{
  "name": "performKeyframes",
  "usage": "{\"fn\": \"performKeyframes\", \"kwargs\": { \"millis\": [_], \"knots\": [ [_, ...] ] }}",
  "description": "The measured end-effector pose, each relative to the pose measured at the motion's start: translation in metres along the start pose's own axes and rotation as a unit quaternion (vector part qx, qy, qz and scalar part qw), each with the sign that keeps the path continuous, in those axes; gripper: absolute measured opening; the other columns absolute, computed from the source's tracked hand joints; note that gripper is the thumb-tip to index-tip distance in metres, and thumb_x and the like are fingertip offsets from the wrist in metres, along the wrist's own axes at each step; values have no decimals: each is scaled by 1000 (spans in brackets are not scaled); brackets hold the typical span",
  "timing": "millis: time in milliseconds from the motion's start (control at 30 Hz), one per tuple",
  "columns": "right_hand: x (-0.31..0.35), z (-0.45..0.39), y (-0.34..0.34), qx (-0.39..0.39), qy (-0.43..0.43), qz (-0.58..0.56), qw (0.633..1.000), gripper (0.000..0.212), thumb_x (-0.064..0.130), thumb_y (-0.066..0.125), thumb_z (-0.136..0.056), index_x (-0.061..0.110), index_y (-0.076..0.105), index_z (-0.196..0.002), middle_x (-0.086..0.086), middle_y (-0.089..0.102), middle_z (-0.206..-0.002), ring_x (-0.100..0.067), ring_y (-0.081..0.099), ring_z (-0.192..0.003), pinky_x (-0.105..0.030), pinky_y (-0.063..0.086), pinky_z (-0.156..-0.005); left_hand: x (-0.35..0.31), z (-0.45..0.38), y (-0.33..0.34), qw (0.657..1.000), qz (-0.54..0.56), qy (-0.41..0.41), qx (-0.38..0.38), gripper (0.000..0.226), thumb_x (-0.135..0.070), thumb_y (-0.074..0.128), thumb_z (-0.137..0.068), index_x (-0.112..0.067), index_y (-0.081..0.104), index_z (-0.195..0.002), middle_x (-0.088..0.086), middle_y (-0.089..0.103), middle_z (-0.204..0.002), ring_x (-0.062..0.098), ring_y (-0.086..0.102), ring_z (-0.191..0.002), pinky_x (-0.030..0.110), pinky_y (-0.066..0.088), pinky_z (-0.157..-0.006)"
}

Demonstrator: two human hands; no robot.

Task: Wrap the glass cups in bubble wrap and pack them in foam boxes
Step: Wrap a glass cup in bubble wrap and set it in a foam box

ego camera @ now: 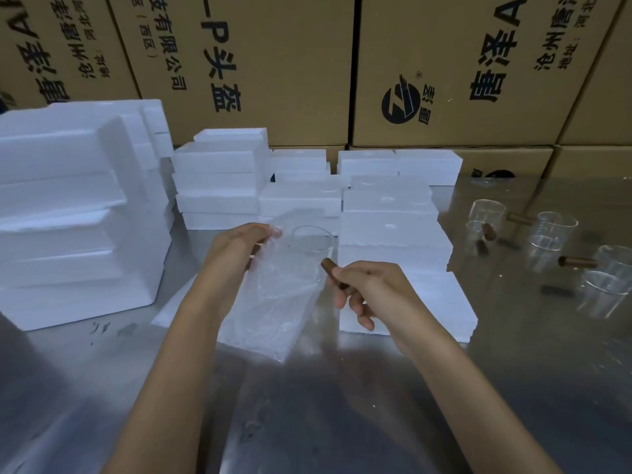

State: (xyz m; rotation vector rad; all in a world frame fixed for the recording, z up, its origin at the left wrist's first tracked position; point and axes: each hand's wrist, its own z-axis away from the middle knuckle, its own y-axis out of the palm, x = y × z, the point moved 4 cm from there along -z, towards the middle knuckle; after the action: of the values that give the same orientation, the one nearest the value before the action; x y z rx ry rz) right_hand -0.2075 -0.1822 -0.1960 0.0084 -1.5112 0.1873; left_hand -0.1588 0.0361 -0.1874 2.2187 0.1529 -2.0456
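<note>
Right hand point(364, 289) has the glass cup point(309, 256) by its brown wooden handle point(333, 273), thumb and fingers pinched round it, the lower fingers loosely curled beneath. The cup sits upright, held above the worktop point(342, 405), between both hands. Left hand point(239, 246) grips the upper edge of the bubble wrap point(277, 295), fingers curled onto the sheet, which hangs down and drapes over a flat foam piece point(427, 302) lying on the steel. The cup's body is against the wrap, seen through it; whether it is inside a fold, I cannot tell.

Over on the right of the worktop, 5 or so more glass cups point(550, 241) stand loose, unwrapped, some with handles pointing sideways. Behind the hands, stacks of white foam boxes point(386, 206) line up, and a taller stack of foam boxes point(75, 206) stands at the left. Cardboard cartons point(273, 63) with printed lettering wall off the back.
</note>
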Motion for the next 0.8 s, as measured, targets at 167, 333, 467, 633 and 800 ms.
{"fn": "performKeyframes", "kwargs": {
  "millis": [167,333,467,633,800],
  "knots": [
    [-4,0,2,-6,-4,14,1000,24,21,62,-94,1,72,-84,-3,65,-60,-13,38,-45,-21,29,-39,-19,19,21,990,-22,105,94,15,-30,68,-82,-24,81,-86,-5,77,-102,6,69,-104,22,47,-89],
    [-5,-2,-6,-4,28,-135,990,27,22,60,-96,-2,71,-92,-7,65,-65,-12,40,-46,-21,27,-35,-27,27,31,977,-32,158,137,22,-15,59,-84,-21,80,-78,2,77,-91,11,68,-91,18,46,-74],
    [0,0,-7,59,18,-224,973,22,17,51,-97,3,66,-89,-13,60,-76,-17,40,-53,-21,24,-42,-25,40,50,947,-74,150,274,22,-16,58,-84,-18,80,-88,2,75,-85,14,61,-77,18,44,-64],
    [-6,1,-3,53,48,-260,963,28,1,45,-95,1,72,-101,-15,66,-93,-31,41,-91,-32,27,-66,-38,36,39,976,-3,207,66,20,-17,56,-89,-23,76,-92,1,75,-82,13,62,-66,19,44,-51],
    [-5,6,1,98,39,-257,961,20,13,54,-97,11,74,-100,-8,73,-102,-32,48,-102,-37,32,-78,-25,21,16,984,-89,127,-82,47,-64,52,-88,-48,50,-132,-33,54,-125,-3,50,-120,24,40,-99]
  ]
}}
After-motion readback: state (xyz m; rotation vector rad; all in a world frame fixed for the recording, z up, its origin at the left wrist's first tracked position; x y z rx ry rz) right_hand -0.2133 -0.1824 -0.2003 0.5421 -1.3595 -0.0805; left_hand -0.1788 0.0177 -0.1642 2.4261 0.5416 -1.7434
